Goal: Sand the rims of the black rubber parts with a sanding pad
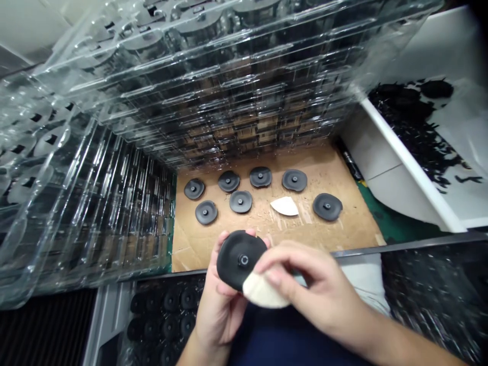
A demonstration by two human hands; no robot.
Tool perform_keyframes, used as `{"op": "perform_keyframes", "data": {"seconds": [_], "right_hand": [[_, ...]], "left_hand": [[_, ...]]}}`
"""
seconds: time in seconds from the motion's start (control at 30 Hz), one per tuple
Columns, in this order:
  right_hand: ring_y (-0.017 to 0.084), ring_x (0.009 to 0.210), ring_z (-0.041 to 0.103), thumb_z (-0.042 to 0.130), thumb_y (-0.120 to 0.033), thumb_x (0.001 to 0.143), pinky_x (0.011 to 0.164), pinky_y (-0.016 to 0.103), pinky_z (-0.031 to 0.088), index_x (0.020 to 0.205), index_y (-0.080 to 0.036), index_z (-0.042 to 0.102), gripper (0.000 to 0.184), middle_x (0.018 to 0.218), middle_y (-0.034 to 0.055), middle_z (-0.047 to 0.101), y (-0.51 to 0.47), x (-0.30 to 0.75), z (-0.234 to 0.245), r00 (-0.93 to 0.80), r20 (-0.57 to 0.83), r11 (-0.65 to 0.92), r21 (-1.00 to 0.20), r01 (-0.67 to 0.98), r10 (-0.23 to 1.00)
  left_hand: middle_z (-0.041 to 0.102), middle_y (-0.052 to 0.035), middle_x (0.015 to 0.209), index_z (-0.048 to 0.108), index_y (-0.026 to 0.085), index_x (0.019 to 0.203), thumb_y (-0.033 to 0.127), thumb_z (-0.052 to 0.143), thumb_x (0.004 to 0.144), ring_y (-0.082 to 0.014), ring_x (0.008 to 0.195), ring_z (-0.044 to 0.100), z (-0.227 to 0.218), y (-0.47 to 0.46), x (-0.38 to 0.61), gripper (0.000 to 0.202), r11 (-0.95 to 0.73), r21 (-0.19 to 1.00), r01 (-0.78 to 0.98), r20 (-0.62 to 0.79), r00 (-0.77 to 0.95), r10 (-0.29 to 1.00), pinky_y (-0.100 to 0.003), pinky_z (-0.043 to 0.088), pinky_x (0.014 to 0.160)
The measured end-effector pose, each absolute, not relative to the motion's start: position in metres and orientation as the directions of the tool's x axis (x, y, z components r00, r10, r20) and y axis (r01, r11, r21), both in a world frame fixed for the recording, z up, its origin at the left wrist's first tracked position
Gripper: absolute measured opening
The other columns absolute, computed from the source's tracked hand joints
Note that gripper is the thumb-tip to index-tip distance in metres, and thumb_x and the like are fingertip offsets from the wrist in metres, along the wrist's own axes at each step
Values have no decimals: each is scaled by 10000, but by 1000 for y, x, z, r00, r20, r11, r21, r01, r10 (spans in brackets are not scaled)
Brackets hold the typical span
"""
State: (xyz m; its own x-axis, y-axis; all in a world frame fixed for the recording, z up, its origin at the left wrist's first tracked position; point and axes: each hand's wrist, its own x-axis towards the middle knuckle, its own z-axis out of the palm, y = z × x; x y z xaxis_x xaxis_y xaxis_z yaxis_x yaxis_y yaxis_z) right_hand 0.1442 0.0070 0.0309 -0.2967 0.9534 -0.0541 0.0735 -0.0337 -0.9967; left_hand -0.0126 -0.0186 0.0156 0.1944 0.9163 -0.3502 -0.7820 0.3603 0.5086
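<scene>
My left hand (224, 305) grips a black plastic disc (232, 254) by its edge, its raised centre hub facing up. Pinched in my right hand (312, 279) is a cream-white pad (267, 292), which overlaps the disc's lower right edge; whether it presses on the disc I cannot tell. Beyond my hands, several similar black discs (240, 202) lie hub up on a brown cardboard sheet (267, 231). Among them rests a white pointed piece (285, 206).
Tall stacks of clear plastic trays (229, 91) stand behind and on the left (95, 203). A white bin (412, 168) at right holds black plastic bits (423, 132). A black marker (348, 160) lies beside the cardboard. Below the table edge, a tray holds black discs (171, 300).
</scene>
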Motion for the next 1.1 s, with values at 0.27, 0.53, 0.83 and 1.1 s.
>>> {"op": "perform_keyframes", "data": {"seconds": [0.27, 0.53, 0.83, 1.1], "right_hand": [[111, 643, 576, 552, -255, 848, 557, 203, 434, 849, -214, 666, 120, 766, 4, 655, 8, 143, 28, -240, -118, -104, -992, 71, 963], [109, 602, 563, 550, -246, 837, 511, 200, 424, 832, -204, 674, 131, 747, 11, 666, 8, 134, 23, -227, -107, -86, -991, 103, 968], [168, 722, 599, 505, -307, 872, 626, 277, 466, 962, -177, 652, 216, 907, 64, 673, 10, 160, -53, -37, -129, -106, -922, 373, 991], [159, 832, 614, 508, -257, 885, 694, 264, 474, 1026, -209, 636, 196, 980, 39, 673, 14, 154, -9, -111, -14, 33, -913, 408, 994]], "left_hand": [[695, 44, 1113, 629, 362, 1040, 179, 738, 678, -170, 1055, 626, 14, -16, -10, 420, 358, 538, -763, -359, 177, 916, -245, 485, 916], [707, 12, 1071, 642, 331, 1021, 189, 757, 657, -184, 993, 656, 14, -14, -8, 407, 365, 549, -752, -480, 74, 874, -261, 526, 858], [641, -118, 1194, 483, 226, 1284, 270, 646, 781, -274, 1092, 603, -1, -7, -11, 531, 396, 478, -784, -649, -12, 761, -441, 410, 1029], [619, -97, 1231, 460, 243, 1311, 265, 650, 775, -232, 1052, 622, -1, -8, -8, 569, 443, 475, -760, -594, 95, 799, -358, 461, 983]]}}
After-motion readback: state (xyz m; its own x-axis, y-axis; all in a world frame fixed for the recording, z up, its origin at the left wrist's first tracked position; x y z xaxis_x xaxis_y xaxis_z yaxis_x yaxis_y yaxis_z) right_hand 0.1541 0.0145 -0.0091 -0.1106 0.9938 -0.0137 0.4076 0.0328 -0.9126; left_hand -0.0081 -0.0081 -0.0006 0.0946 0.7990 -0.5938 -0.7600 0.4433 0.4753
